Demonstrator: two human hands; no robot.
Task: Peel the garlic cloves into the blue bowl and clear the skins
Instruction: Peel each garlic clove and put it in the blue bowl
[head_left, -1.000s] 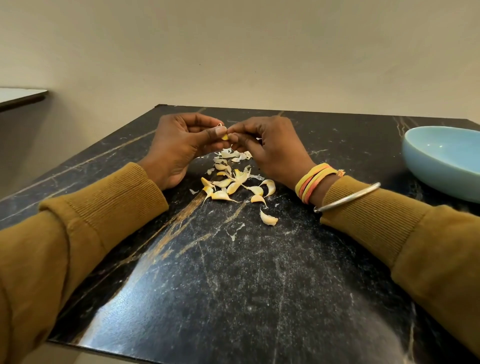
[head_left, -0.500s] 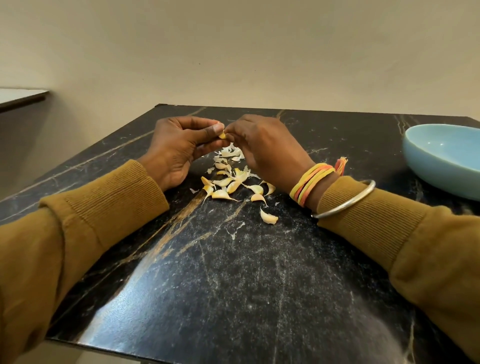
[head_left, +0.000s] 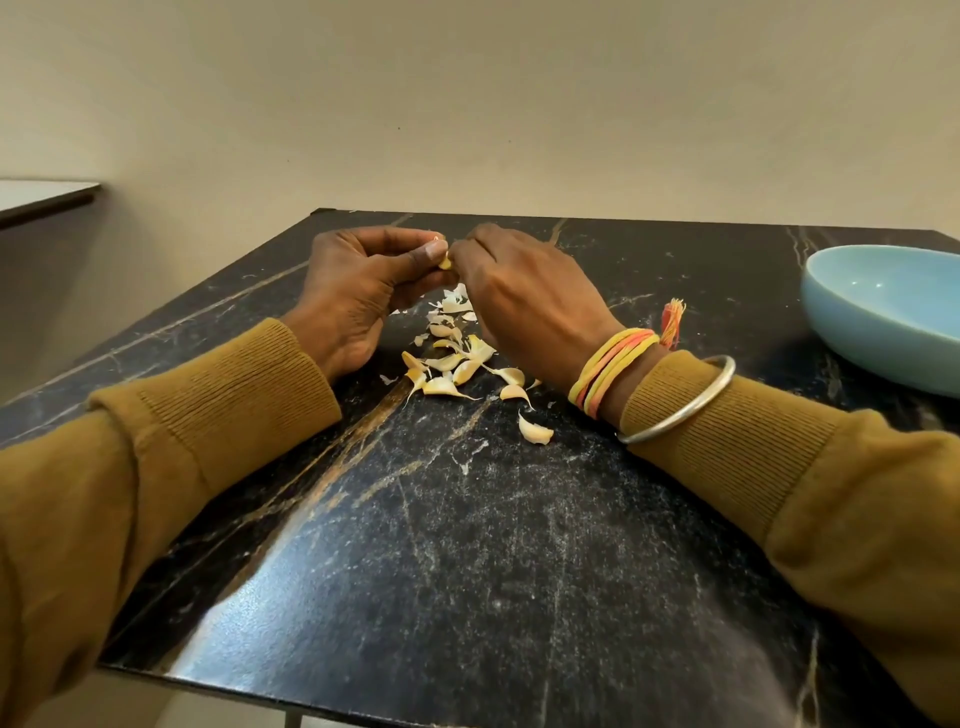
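Observation:
A small yellowish garlic clove (head_left: 444, 261) is pinched between both hands above the black marble table (head_left: 467, 545). My left hand (head_left: 363, 291) holds it with thumb and curled fingers. My right hand (head_left: 524, 296) meets it from the right, fingertips curled onto the clove. Below the hands lies a loose pile of garlic cloves and papery skins (head_left: 457, 358), with one clove (head_left: 535, 431) apart toward me. The blue bowl (head_left: 883, 322) stands at the right edge of the view; its inside shows nothing from here.
A pale wall rises behind the table's far edge. The corner of another surface (head_left: 47, 200) shows at the far left. The table's near edge runs across the bottom of the view, under my sleeves.
Both hands have stayed together on the clove. My right wrist has rolled, turning the back of the hand toward me and bringing a thread tassel into view.

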